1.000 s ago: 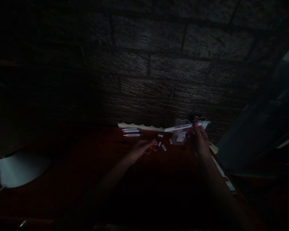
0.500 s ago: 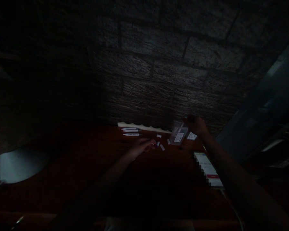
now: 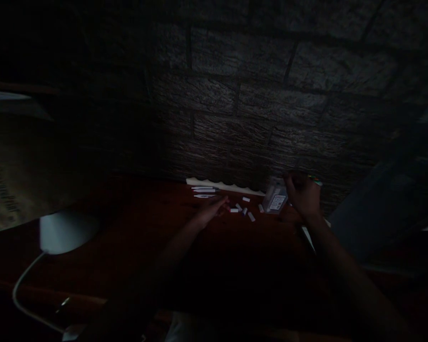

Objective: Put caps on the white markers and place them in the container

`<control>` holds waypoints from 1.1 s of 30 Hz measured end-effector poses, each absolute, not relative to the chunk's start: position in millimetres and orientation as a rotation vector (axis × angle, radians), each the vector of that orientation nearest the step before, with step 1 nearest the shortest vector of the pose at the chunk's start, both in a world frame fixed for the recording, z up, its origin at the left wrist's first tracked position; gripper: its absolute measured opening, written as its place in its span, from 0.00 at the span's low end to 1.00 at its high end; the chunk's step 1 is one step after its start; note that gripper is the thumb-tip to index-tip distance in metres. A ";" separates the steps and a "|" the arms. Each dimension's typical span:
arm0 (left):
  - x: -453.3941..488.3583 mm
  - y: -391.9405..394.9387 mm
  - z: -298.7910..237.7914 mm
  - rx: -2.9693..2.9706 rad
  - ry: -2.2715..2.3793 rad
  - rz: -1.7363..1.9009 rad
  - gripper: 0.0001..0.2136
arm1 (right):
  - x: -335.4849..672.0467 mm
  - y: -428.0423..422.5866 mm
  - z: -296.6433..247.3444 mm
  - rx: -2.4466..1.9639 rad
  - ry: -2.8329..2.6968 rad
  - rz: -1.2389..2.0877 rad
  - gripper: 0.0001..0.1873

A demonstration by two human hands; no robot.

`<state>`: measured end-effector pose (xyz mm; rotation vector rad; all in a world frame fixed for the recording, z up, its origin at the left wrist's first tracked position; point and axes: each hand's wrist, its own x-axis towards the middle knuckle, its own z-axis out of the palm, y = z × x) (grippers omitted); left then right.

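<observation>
Low over the dark reddish table, my left hand [image 3: 213, 212] has its fingers loosely stretched out and apart, with nothing visible between them. Just right of its fingertips lie several short white pieces [image 3: 251, 216] that look like marker caps. Several white markers [image 3: 204, 189] lie side by side behind this hand. My right hand [image 3: 305, 194] is closed beside a clear plastic box [image 3: 275, 197] with a white label. Small coloured tips [image 3: 314, 180] show behind its knuckles. Darkness and the hand itself hide what its fingers grip.
A wavy-edged pale strip [image 3: 223, 184] runs along the foot of the brick wall [image 3: 271, 90]. Under my right forearm, a phone [image 3: 308, 237] is partly hidden. On the left stand a white lamp-like shade [image 3: 66, 232] with a cord and a printed brown bag [image 3: 10, 185].
The view has swung left. My left hand has drawn back from the white pieces, and more of them show. My right hand has moved from above the clear box to its right side.
</observation>
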<state>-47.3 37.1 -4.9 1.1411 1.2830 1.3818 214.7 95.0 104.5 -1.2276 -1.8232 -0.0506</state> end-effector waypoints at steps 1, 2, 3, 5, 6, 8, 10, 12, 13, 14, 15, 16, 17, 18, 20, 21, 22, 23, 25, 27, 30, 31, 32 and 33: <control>-52.3 38.7 -6.3 1.206 1.350 1.421 0.18 | 209.4 87.7 94.4 -1.169 -1.753 -0.005 0.21; -57.5 40.0 -7.8 1.262 1.415 1.456 0.16 | 203.4 81.3 82.2 -1.115 -1.717 0.049 0.22; -62.8 40.9 -9.3 1.298 1.464 1.483 0.13 | 197.2 76.2 68.7 -1.065 -1.708 0.103 0.23; -71.9 41.6 -12.6 1.391 1.583 1.491 0.08 | 186.0 69.4 41.1 -1.013 -1.753 0.187 0.24; -75.3 41.8 -14.4 1.487 1.682 1.451 0.09 | 181.9 67.5 29.0 -1.004 -1.809 0.224 0.24; -79.2 42.3 -18.4 1.753 1.925 1.249 0.13 | 178.0 65.8 11.4 -1.009 -1.901 0.293 0.24; -79.8 43.1 -22.4 1.997 2.106 0.958 0.17 | 179.6 66.4 3.5 -1.028 -1.934 0.357 0.24; -78.6 43.4 -25.0 2.098 2.188 0.768 0.19 | 184.1 68.6 2.3 -1.070 -1.918 0.394 0.24; -78.0 43.3 -25.5 2.121 2.217 0.720 0.20 | 186.3 70.0 2.8 -1.093 -1.909 0.404 0.24; -77.6 42.8 -25.4 2.132 2.245 0.693 0.20 | 188.0 71.7 3.3 -1.119 -1.903 0.409 0.24; -77.5 42.3 -25.0 2.131 2.276 0.680 0.20 | 189.1 73.5 3.2 -1.142 -1.902 0.417 0.24; -77.8 41.7 -24.4 2.125 2.306 0.674 0.20 | 189.5 75.5 2.4 -1.157 -1.909 0.431 0.23; -78.6 41.2 -23.7 2.120 2.330 0.666 0.20 | 189.4 77.5 0.8 -1.160 -1.930 0.448 0.20; -79.8 41.1 -23.2 2.114 2.350 0.660 0.19 | 188.9 79.6 -1.5 -1.156 -1.966 0.464 0.17; -82.6 41.8 -22.8 2.127 2.352 0.652 0.17 | 187.4 83.4 -7.2 -1.154 -2.065 0.477 0.12; -83.8 42.5 -22.9 2.152 2.324 0.652 0.16 | 186.7 84.8 -9.9 -1.156 -2.121 0.476 0.11; -84.5 43.3 -23.0 2.183 2.281 0.657 0.16 | 186.2 85.9 -12.2 -1.163 -2.173 0.473 0.11; -84.6 43.9 -23.1 2.206 2.236 0.668 0.15 | 185.9 86.7 -14.1 -1.174 -2.215 0.472 0.11; -82.6 44.0 -22.7 2.218 2.145 0.701 0.15 | 185.9 87.7 -16.1 -1.193 -2.268 0.470 0.11; -78.1 41.9 -21.4 2.186 2.061 0.733 0.15 | 186.4 88.4 -16.8 -1.201 -2.285 0.462 0.09; -70.1 36.1 -17.8 2.129 1.917 0.770 0.14 | 186.9 90.1 -17.6 -1.205 -2.262 0.444 0.10; -67.9 33.9 -16.2 2.101 1.876 0.788 0.14 | 186.9 90.7 -18.0 -1.197 -2.251 0.445 0.10; -66.1 32.0 -14.4 2.068 1.847 0.806 0.14 | 186.9 91.2 -18.5 -1.189 -2.242 0.446 0.11; -64.8 30.3 -12.5 2.035 1.829 0.819 0.14 | 186.9 91.5 -19.0 -1.180 -2.239 0.446 0.11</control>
